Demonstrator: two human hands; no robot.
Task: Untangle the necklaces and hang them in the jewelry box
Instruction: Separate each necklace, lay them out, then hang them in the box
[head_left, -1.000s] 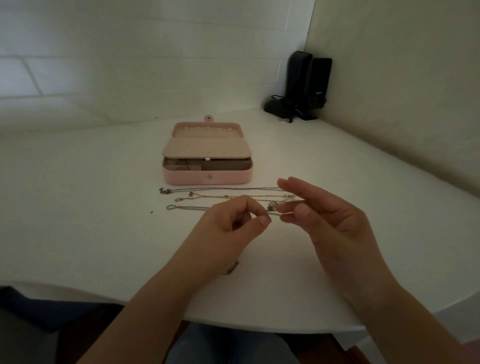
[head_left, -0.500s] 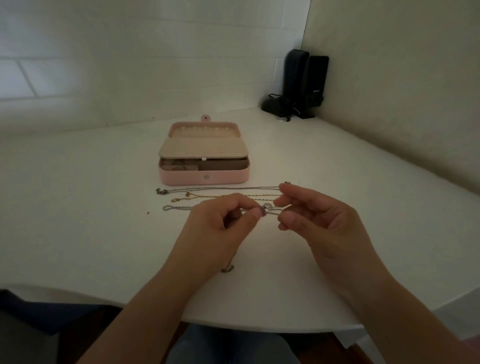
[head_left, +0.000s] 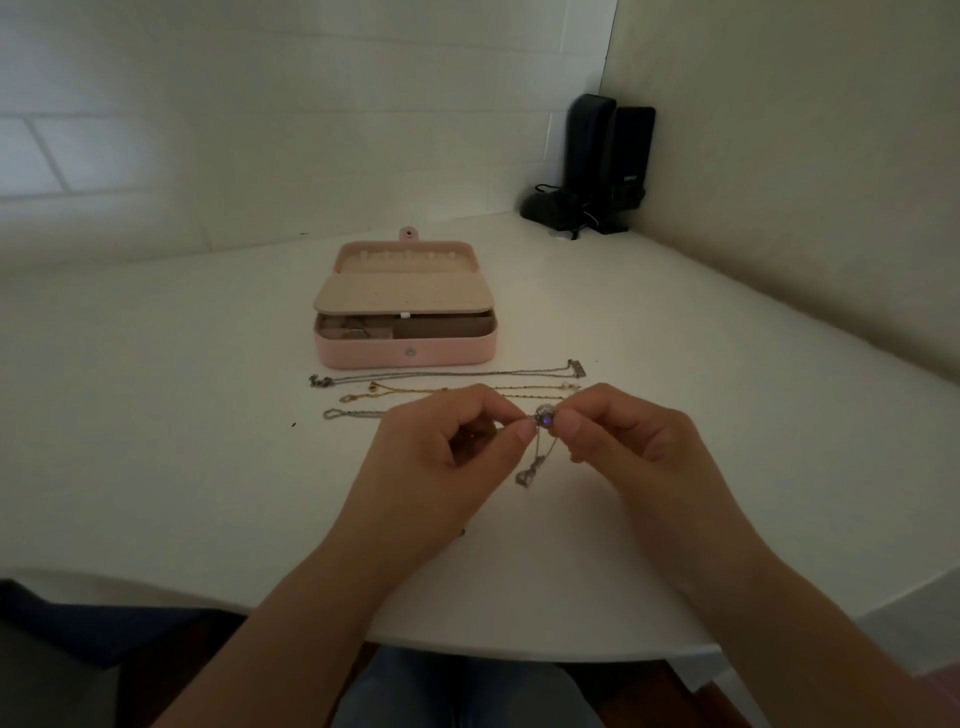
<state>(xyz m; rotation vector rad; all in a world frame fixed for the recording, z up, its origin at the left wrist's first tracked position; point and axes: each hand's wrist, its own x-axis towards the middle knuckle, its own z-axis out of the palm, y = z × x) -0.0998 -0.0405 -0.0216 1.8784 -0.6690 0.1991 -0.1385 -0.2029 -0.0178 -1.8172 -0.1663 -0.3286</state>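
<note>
Necklaces: untangling underway, none hung yet

Left hand (head_left: 441, 457) & right hand (head_left: 631, 447) both pinch a small pendant (head_left: 543, 415) just above the table (head_left: 156, 467); its chain (head_left: 530, 465) dangles between them; three more necklaces (head_left: 452, 387) lie straight just in front of the open pink box (head_left: 405, 353). Step, I'd judge: freeing this one. Next needs a gentle pull apart, then a lift to the lid hooks (head_left: 408, 255).

A white counter (head_left: 156, 415) is carrying an open pink jewelry box (head_left: 405, 332), chains (head_left: 447, 375) lying just near of it, and black speakers (head_left: 602, 161) standing far right.
</note>
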